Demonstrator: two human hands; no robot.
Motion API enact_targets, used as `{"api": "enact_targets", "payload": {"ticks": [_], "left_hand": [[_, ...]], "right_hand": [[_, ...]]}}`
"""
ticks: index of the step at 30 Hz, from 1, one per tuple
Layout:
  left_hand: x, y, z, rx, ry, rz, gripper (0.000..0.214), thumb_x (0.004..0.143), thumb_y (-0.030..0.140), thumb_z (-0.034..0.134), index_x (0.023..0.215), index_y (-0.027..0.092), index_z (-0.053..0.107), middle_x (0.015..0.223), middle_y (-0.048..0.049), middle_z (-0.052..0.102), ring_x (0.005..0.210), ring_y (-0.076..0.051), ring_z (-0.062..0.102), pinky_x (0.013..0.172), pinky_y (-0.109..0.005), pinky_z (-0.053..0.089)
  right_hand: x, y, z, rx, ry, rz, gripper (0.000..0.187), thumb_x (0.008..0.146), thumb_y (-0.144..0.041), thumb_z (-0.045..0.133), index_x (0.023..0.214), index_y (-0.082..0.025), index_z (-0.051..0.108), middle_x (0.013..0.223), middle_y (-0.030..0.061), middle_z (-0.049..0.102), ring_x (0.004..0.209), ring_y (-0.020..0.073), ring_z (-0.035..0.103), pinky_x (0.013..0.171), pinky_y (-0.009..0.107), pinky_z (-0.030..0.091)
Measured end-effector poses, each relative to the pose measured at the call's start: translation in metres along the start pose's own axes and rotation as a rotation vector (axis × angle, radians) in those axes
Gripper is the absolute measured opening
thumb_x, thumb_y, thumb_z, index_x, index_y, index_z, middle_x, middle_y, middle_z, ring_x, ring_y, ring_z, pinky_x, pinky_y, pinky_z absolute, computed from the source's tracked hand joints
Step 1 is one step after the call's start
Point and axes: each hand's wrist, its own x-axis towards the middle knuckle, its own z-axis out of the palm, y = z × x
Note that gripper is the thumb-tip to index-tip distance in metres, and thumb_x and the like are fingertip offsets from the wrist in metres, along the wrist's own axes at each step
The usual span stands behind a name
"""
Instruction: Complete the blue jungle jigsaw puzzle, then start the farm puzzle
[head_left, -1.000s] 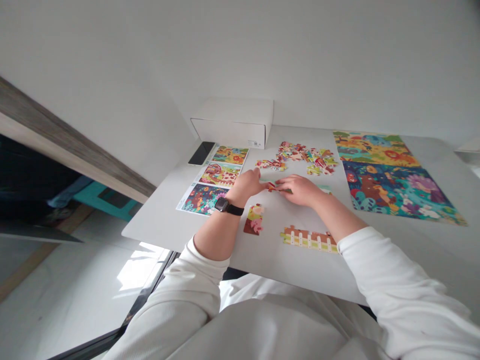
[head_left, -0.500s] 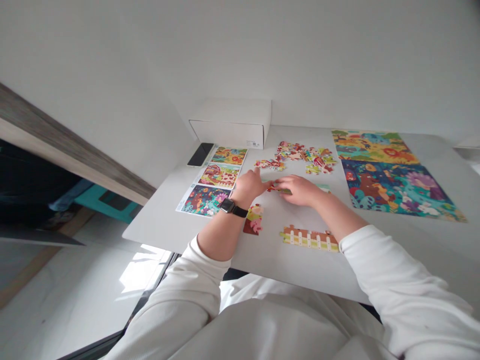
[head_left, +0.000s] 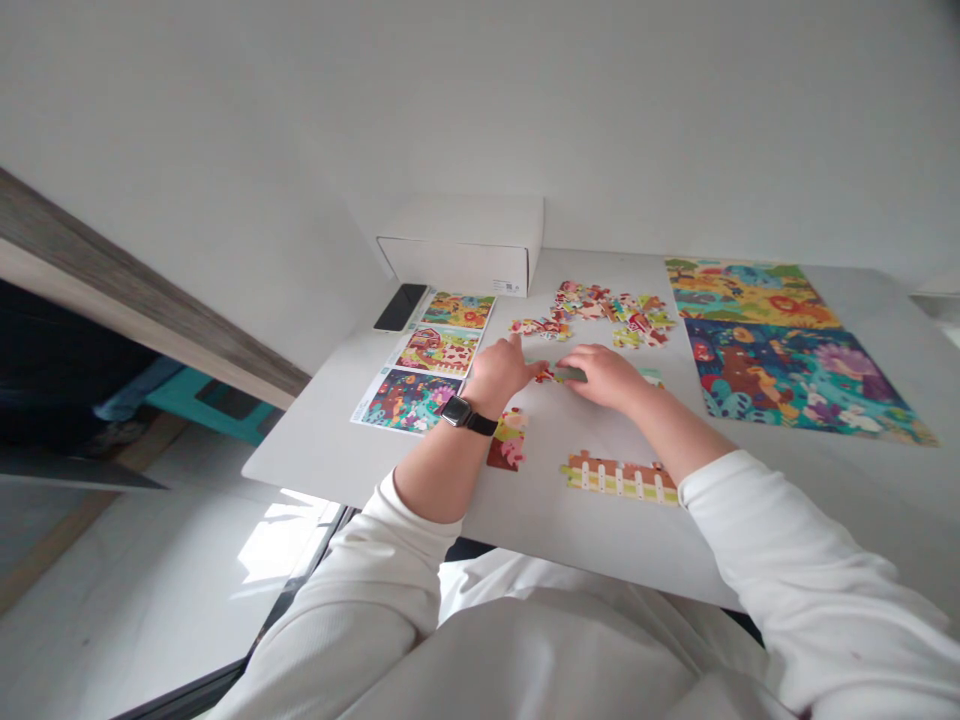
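My left hand, with a black watch on its wrist, rests on the table, its thumb reaching to a small red puzzle piece and holding it there. Just to the right, my right hand pinches a greyish-green puzzle piece between its fingers, close beside the red one. Nearer to me lie a joined pink-and-brown puzzle section and a joined strip with a white fence. A light green puzzle part shows partly behind my right wrist.
Loose puzzle pieces are heaped beyond my hands. Left of them lie a picture sheet and a phone, with a white box behind. Two finished-looking pictures cover the right side of the table.
My right hand has drawn slightly back to the right from my left thumb, and the greyish-green piece now shows at its fingertips. My left hand has stayed in place.
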Motion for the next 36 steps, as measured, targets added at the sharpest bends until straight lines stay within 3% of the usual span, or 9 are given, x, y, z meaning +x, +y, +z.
{"api": "enact_targets", "payload": {"ticks": [7,19,25,30,36], "left_hand": [[-0.003,0.001,0.0,0.036,0.007,0.058,0.082,0.099,0.074,0.062,0.153,0.014,0.052,0.131,-0.0225,0.073,0.123,-0.037,0.074,0.1,-0.04,0.059],[-0.009,0.005,0.002,0.039,0.029,0.036,0.076,0.102,0.071,0.057,0.153,0.015,0.052,0.135,-0.0237,0.071,0.123,-0.037,0.073,0.1,-0.039,0.058],[-0.008,0.002,0.003,0.043,0.017,0.045,0.079,0.102,0.072,0.057,0.155,0.014,0.049,0.136,-0.0238,0.07,0.125,-0.036,0.072,0.102,-0.038,0.056],[-0.009,0.002,0.002,0.042,0.024,0.047,0.079,0.102,0.072,0.058,0.156,0.015,0.05,0.137,-0.0235,0.07,0.124,-0.036,0.072,0.102,-0.038,0.056],[-0.01,0.003,0.007,0.042,0.04,0.051,0.077,0.102,0.071,0.058,0.153,0.014,0.052,0.136,-0.023,0.07,0.12,-0.036,0.074,0.099,-0.039,0.058]], "right_hand": [[-0.001,-0.001,-0.003,-0.024,-0.024,-0.014,0.036,0.093,-0.018,0.072,0.128,-0.019,0.078,0.126,0.0125,0.078,0.12,0.0299,0.07,0.109,0.04,0.051],[-0.002,-0.005,-0.001,0.032,-0.027,0.014,0.039,0.092,-0.026,0.078,0.13,-0.021,0.077,0.125,0.0123,0.076,0.118,0.0288,0.07,0.105,0.037,0.053],[-0.003,-0.003,-0.002,-0.008,-0.019,0.049,0.044,0.091,-0.019,0.076,0.135,-0.02,0.075,0.132,0.0133,0.076,0.124,0.0303,0.069,0.111,0.039,0.052],[-0.003,-0.002,-0.003,0.007,-0.025,0.034,0.043,0.092,-0.025,0.078,0.134,-0.018,0.075,0.132,0.0152,0.076,0.127,0.0318,0.069,0.113,0.041,0.051],[-0.003,-0.007,-0.004,0.007,-0.034,0.099,0.044,0.09,-0.026,0.081,0.133,-0.019,0.076,0.129,0.0138,0.076,0.116,0.0292,0.072,0.104,0.037,0.055]]}}
